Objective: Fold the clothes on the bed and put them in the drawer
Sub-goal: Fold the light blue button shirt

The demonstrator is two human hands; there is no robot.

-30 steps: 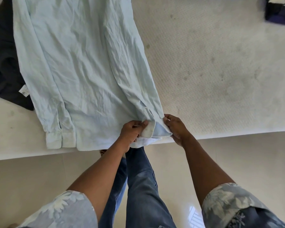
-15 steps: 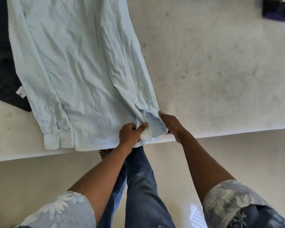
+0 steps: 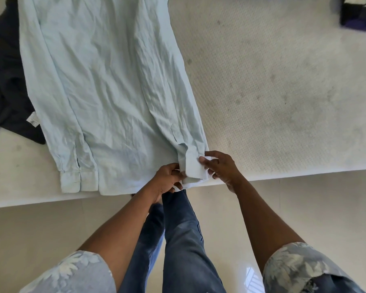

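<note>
A wrinkled light blue long-sleeved shirt [image 3: 106, 85] lies flat on the white mattress [image 3: 273, 98], its hem at the near edge and both sleeves laid down along its sides. The right sleeve's cuff [image 3: 193, 166] sits at the mattress edge. My left hand [image 3: 168, 179] pinches the cuff's left side and the hem under it. My right hand [image 3: 219, 166] holds the cuff's right side, thumb on top.
A dark garment [image 3: 4, 89] with a white label lies partly under the shirt at the left. Another dark and purple pile [image 3: 359, 15] sits at the far right corner. Cream tiled floor [image 3: 304, 208] runs below the mattress edge, where my jeans-clad legs stand.
The cuff, turned back and showing its inside before, now lies flat and straight. My right hand has moved onto its right side; my left hand keeps its grip at the left.
</note>
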